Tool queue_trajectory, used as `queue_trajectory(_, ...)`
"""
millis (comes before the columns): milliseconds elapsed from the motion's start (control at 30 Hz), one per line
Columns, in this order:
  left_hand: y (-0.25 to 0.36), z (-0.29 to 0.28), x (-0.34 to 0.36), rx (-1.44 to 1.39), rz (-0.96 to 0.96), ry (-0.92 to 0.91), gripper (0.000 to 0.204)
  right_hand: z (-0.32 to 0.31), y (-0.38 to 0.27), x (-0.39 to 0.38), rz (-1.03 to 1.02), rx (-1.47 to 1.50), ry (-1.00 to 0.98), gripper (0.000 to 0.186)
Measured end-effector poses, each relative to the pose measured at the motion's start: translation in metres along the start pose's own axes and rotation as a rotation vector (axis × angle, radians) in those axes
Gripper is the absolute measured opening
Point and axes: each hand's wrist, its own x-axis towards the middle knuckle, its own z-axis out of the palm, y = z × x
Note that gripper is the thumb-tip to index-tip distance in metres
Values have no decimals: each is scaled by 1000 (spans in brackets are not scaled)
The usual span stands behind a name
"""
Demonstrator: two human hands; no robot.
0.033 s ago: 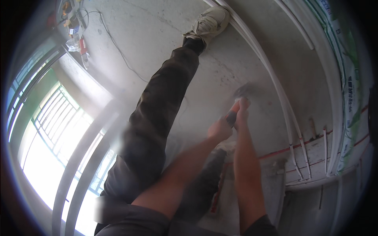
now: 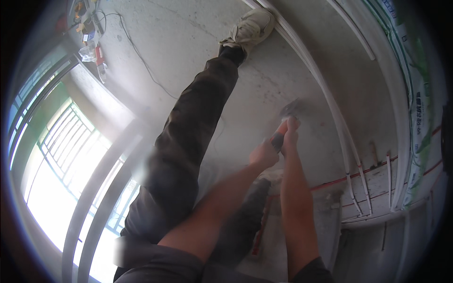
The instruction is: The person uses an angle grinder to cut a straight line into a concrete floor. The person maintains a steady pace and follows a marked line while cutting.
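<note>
I hold a handheld tool with an orange and dark handle in both hands. My left hand is closed round the lower part of the handle; my right hand grips it higher up, near the head. The tool's greyish head is blurred against the bare concrete floor, so I cannot tell if it touches. My trousered leg stretches across the floor to a pale shoe, while my other leg lies partly behind my left forearm.
White pipes run along the floor to my right, beside long green-printed wrapped material. A cable crosses toward small tools and packages at the upper left. A bright barred window and grey rails occupy the left.
</note>
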Motion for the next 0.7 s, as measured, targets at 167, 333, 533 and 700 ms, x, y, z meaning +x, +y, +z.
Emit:
queue_trajectory(167, 3, 8, 6, 14, 27, 5, 53, -3, -15, -2, 126, 11, 62, 71)
queue_trajectory(333, 7, 3, 7, 29, -22, -43, 55, -8, -3, 9, 77, 58, 52, 71)
queue_trajectory(533, 3, 5, 11, 28, -38, -19, 61, -2, -9, 3, 148, 54, 66, 67)
queue_trajectory(700, 2, -1, 6, 63, -82, -47, 54, 0, 3, 3, 137, 32, 53, 68)
